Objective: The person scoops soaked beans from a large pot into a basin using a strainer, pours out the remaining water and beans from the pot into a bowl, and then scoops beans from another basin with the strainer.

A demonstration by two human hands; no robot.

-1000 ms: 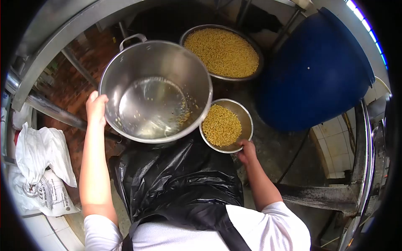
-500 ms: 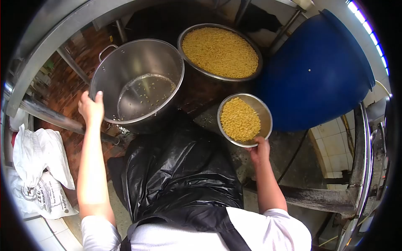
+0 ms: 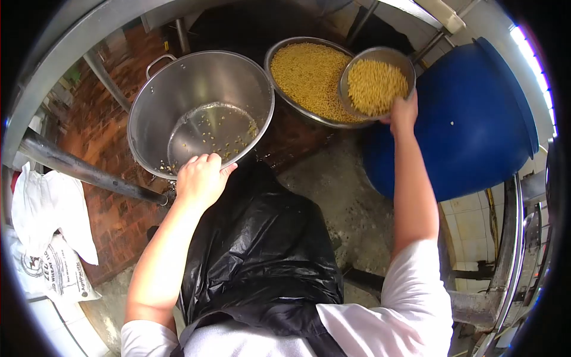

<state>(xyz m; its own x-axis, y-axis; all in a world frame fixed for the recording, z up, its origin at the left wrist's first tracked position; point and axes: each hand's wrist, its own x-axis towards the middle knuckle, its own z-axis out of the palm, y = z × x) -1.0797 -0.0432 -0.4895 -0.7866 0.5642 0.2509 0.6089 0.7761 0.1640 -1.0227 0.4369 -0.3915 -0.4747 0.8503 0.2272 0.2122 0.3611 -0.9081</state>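
My left hand (image 3: 201, 181) grips the near rim of a big steel pot (image 3: 196, 83), its fingers hooked over the edge. The pot is tilted toward me, with a little liquid and scattered yellow beans (image 3: 238, 140) at its bottom. My right hand (image 3: 404, 113) holds a small metal bowl (image 3: 406, 66) by its near right edge. Yellow beans, blurred by motion, fill much of that bowl. It hangs over the right side of a wide metal basin (image 3: 285, 106) heaped with the same beans (image 3: 309, 74), hiding part of it.
A large blue barrel (image 3: 458, 125) stands tilted on the right. White printed sacks (image 3: 50, 220) lie at the left by a metal pipe (image 3: 89, 166). A black apron (image 3: 262, 238) covers my lap. Metal frame legs (image 3: 182, 35) stand behind the pot.
My right hand has carried the bowl of beans up and to the right, over the basin's edge. My left hand has shifted from the pot's left rim to its near rim.
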